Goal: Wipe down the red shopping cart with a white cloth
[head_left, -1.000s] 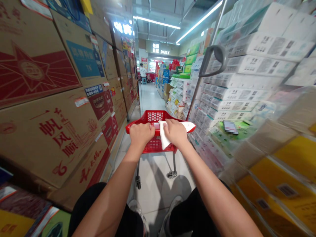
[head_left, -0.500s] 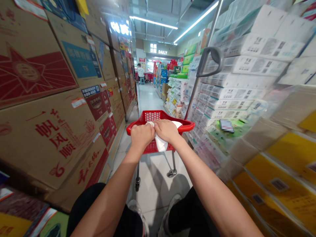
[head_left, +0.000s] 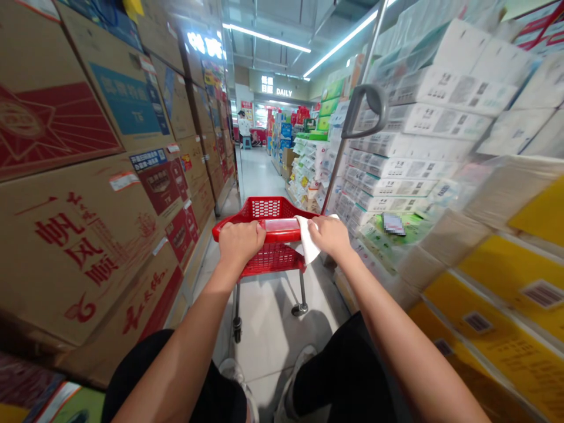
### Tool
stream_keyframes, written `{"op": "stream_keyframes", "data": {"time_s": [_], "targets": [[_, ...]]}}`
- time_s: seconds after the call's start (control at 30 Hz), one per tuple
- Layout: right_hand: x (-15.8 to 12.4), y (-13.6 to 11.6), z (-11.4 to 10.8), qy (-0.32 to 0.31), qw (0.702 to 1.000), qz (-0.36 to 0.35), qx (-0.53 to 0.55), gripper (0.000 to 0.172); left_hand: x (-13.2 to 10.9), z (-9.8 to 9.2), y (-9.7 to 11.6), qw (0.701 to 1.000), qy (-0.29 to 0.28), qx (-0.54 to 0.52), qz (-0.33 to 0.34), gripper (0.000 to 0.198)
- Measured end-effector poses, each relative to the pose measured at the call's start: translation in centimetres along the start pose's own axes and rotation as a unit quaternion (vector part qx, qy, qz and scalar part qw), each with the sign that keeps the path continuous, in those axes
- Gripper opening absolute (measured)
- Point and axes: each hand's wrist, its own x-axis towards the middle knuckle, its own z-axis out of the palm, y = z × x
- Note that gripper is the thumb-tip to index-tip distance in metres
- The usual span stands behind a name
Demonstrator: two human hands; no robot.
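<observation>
A red shopping cart (head_left: 264,261) stands right in front of me, its handle bar (head_left: 282,230) nearest to me. My left hand (head_left: 241,242) is closed round the left part of that bar. Toward its right end, my right hand (head_left: 331,236) is closed on a white cloth (head_left: 308,242), which drapes over the bar and hangs down on the near side. The fingertips of my right hand are hidden behind the cloth and the bar.
Stacked cardboard boxes (head_left: 66,247) wall the left side. White tissue packs (head_left: 440,120) and yellow packs (head_left: 493,282) pile up on the right. A metal pole with a grey handle (head_left: 366,111) rises beside the cart. Far down the aisle, a person (head_left: 245,126) is near a blue stool (head_left: 247,142).
My right hand has slid right along the bar with the white cloth, away from my left hand. The middle of the bar now shows. My left hand stays on the bar.
</observation>
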Motion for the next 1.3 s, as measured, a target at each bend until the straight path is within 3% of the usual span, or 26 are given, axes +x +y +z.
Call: {"op": "stream_keyframes", "data": {"time_s": [0.1, 0.17, 0.37, 0.47, 0.6, 0.7, 0.77, 0.87, 1.0, 1.2, 1.3], "targets": [[-0.1, 2.0, 0.4, 0.019, 1.0, 0.017, -0.009, 0.044, 0.0, 0.0, 0.1, 1.0, 0.0, -0.003, -0.002, 0.056], [-0.8, 1.8, 1.0, 0.056, 0.998, 0.0, 0.017, 0.042, 0.0, 0.1, 0.2, 1.0, 0.0, -0.001, -0.017, 0.056], [-3.6, -2.6, 2.4, 0.156, 0.982, -0.059, 0.088, 0.05, 0.5, 0.3, 0.2, 0.999, 0.001, -0.001, -0.042, 0.055], [-3.2, -2.5, 2.2, 0.136, 0.986, -0.066, 0.072, 0.046, 0.5, 0.3, -0.1, 1.0, -0.012, -0.002, -0.016, 0.055], [-1.2, 1.5, 1.7, 0.083, 0.995, -0.035, 0.033, 0.043, 0.0, 0.1, -0.4, 1.0, -0.006, 0.006, -0.005, 0.056], [-0.5, 3.7, 1.8, 0.077, 0.995, -0.014, 0.064, 0.045, -0.1, 0.1, -0.6, 1.0, -0.001, 0.007, -0.013, 0.056], [-0.9, 3.5, 2.0, 0.096, 0.99, -0.028, 0.095, 0.044, -0.1, 0.2, -0.7, 0.999, 0.001, 0.006, -0.032, 0.055], [-2.4, 1.0, 2.3, 0.141, 0.982, -0.065, 0.11, 0.04, 0.3, 0.5, -1.0, 0.998, 0.002, 0.002, -0.066, 0.054], [-3.6, -1.9, 2.4, 0.16, 0.979, -0.08, 0.102, 0.041, 0.5, 0.6, -1.1, 0.998, -0.005, -0.003, -0.059, 0.053], [-2.4, 0.2, 1.7, 0.116, 0.992, -0.028, 0.05, 0.049, 0.0, 0.3, -1.1, 0.999, -0.015, -0.005, -0.033, 0.053], [-2.3, 1.4, 1.4, 0.118, 0.988, -0.001, 0.096, 0.05, -0.2, 0.1, -1.4, 0.999, -0.017, -0.003, -0.027, 0.052]]}}
